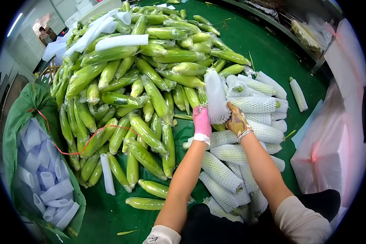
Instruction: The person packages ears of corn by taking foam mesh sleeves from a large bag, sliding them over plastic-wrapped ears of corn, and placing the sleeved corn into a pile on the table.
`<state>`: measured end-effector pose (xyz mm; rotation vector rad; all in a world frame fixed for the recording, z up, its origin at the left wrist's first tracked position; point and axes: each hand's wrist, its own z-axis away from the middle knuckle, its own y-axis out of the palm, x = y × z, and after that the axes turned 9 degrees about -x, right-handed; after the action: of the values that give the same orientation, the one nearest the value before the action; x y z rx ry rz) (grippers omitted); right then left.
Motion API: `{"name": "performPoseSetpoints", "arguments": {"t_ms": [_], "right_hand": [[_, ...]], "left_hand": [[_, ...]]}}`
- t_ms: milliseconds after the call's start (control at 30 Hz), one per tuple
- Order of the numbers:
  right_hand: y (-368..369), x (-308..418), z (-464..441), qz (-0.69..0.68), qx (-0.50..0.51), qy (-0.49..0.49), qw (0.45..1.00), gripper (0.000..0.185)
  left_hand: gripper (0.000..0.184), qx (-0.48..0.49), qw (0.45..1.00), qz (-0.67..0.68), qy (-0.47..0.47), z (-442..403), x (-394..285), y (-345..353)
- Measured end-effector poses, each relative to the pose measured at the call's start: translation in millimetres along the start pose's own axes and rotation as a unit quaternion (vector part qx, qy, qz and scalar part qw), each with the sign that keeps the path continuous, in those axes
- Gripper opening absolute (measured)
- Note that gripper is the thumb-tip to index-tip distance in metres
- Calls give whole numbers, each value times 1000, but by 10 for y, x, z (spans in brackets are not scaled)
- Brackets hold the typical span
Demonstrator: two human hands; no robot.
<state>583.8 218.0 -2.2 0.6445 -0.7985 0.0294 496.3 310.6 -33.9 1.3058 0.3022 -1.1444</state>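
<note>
A white foam net sleeve [217, 99] stands upright between my two hands. My right hand [237, 121], in a yellow-brown stained glove, is closed around its lower right side. At its lower left edge is my left hand [201, 122] in a pink glove, fingers pinched together. A wrapped green corn ear [202, 96] shows just above those fingers; whether the left hand grips it or the sleeve is hidden. Right of and below my hands lie several sleeved corn ears [252, 104] in a heap. To the left is a large pile of film-wrapped corn ears [154, 95].
At the left, a green sack [14, 118] holds many loose foam sleeves [55, 189]. More sleeves [122, 42] lie on the pile, with a red string [75, 153] across it. One sleeved ear [298, 94] lies apart on the green floor [268, 49]. Plastic-covered packages [325, 158] stand at right.
</note>
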Motion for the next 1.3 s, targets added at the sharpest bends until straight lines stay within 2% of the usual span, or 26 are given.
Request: {"name": "performPoseSetpoints", "arguments": {"t_ms": [33, 67, 100, 167, 233, 333, 367, 400, 433, 467, 500, 567, 633, 667, 733, 800, 833, 867, 900, 967, 1000, 1067, 1100, 1200, 1267, 1300], "right_hand": [[-51, -34, -37, 44, -6, 44, 998, 40], [-194, -189, -157, 304, -56, -94, 946, 42], [-324, -310, -264, 538, -102, -223, 807, 44], [89, -118, -356, 871, 175, -171, 425, 48], [-808, -715, -628, 583, 44, -445, 679, 39], [-501, -331, -338, 659, 76, -380, 645, 32], [-477, -323, -315, 693, 96, -474, 534, 33], [-345, -338, -175, 581, 54, -481, 654, 33], [505, 233, 886, 576, 9, -309, 757, 34], [589, 188, 947, 546, 51, -350, 760, 34], [695, 145, 1056, 564, 80, -366, 736, 34], [1065, 195, 1297, 519, 169, -349, 762, 30], [1238, 140, 1064, 615, 181, -269, 719, 39], [1186, -70, 816, 542, 191, -248, 780, 39], [1337, -220, 658, 476, 161, -137, 853, 31], [1444, -286, 570, 407, 103, -16, 908, 21], [1474, -309, 596, 357, 119, -46, 925, 18], [1454, -461, 415, 356, 111, -43, 927, 17], [1385, -755, 60, 353, 102, -43, 929, 15], [741, -2186, -1544, 713, 57, -288, 637, 35], [504, -2213, -1494, 584, 14, -264, 767, 35], [296, -2072, -1192, 298, 29, -183, 936, 24], [352, -1923, -1073, 358, 20, -186, 915, 24], [429, -1491, -772, 550, 32, -222, 804, 24], [404, -1301, -628, 550, 53, -216, 805, 26], [376, -1220, -565, 535, 59, -207, 817, 27]], "left_hand": [[30, -1, 1000, -1, -2, -76, 102, -78], [36, 73, 886, -406, 210, -136, 187, -148], [48, 20, 880, -444, 166, -90, 185, -119], [75, -77, 855, -508, 64, -1, 192, -65], [78, 53, 842, -534, -54, -127, 119, -121], [68, 123, 897, -420, -66, 176, -328, -149], [65, 156, 911, -378, -61, 266, -473, -153], [62, 189, 922, -333, -59, 357, -617, -157], [54, 155, 964, -143, -161, 382, -647, -222], [46, 107, 958, 53, -259, 434, -691, -314], [44, 173, 879, 220, -385, 476, -854, -401], [43, 30, 915, 178, -360, 929, -1400, -244], [41, -18, 903, 192, -385, 976, -1419, -419], [39, -62, 886, 208, -410, 1001, -1400, -565], [42, 134, 883, 265, -363, 839, -1306, -873], [43, 24, 944, 162, -288, 745, -1328, -880], [43, 18, 944, 162, -286, 684, -1286, -951], [36, 17, 988, 62, -141, 582, -1208, -1058], [33, -38, 993, 13, -111, 487, -1255, -1041], [28, -124, 991, -31, -47, 282, -1189, -1082], [28, -133, 982, -134, -3, 137, -1016, -1279], [29, -168, 898, -374, 161, -58, -708, -1471], [32, -186, 904, -361, 134, 77, -880, -1187], [29, -139, 734, -639, 180, 28, -1035, -879], [24, -45, 560, -813, 153, 8, -1069, -667], [23, -16, 551, -818, 166, -11, -946, -679]]}}
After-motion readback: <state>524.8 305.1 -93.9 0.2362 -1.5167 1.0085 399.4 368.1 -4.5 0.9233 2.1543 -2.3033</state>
